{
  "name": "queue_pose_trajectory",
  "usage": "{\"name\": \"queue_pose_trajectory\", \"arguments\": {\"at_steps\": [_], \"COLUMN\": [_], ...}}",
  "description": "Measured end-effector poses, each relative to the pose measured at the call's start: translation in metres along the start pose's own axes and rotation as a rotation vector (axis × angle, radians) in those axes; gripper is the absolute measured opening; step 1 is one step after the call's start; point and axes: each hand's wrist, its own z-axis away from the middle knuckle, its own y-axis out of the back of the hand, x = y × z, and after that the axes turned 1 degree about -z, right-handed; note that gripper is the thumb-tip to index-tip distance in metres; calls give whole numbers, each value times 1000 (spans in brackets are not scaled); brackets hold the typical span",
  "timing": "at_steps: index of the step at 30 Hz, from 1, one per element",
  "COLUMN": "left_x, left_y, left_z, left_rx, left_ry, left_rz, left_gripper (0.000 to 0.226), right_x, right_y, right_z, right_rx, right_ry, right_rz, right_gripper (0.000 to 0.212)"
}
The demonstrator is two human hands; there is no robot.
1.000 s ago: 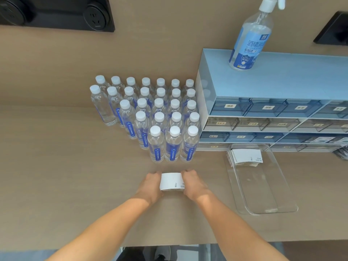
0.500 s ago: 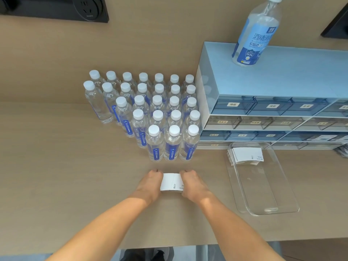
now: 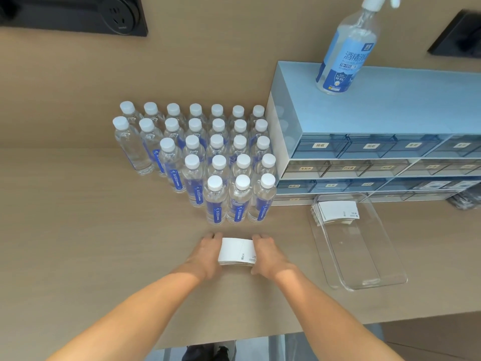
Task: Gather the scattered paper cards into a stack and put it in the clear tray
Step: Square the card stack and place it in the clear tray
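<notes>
A stack of white paper cards point(image 3: 236, 252) lies on the wooden table near its front, just below the water bottles. My left hand point(image 3: 207, 252) presses against the stack's left side and my right hand point(image 3: 266, 254) against its right side, so both hands clamp it between them. The clear tray point(image 3: 364, 267) sits on the table to the right, long side running away from me. Another stack of white cards point(image 3: 337, 212) rests in the tray's far end.
Several rows of water bottles point(image 3: 216, 162) stand right behind the hands. A blue drawer unit point(image 3: 377, 142) with a spray bottle point(image 3: 347, 50) on top stands behind the tray. The table's front edge point(image 3: 260, 340) runs close below my forearms.
Both hands stay clamped on the stack in about the same spot. The view has shifted slightly; nothing else has moved.
</notes>
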Motion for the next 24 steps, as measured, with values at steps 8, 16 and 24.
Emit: {"name": "queue_pose_trajectory", "arguments": {"at_steps": [8, 16, 24], "left_x": [-29, 12, 31], "left_y": [44, 50, 48], "left_z": [13, 13, 10], "left_rx": [-230, -380, -332], "left_ry": [380, 627, 643], "left_rz": [701, 1462, 1361], "left_gripper": [22, 88, 72], "right_x": [22, -3, -17], "right_y": [38, 45, 33], "right_z": [14, 15, 16], "right_rx": [-95, -137, -95], "right_ry": [-285, -578, -515], "right_rz": [-531, -1394, -1431], "right_gripper": [77, 87, 65]}}
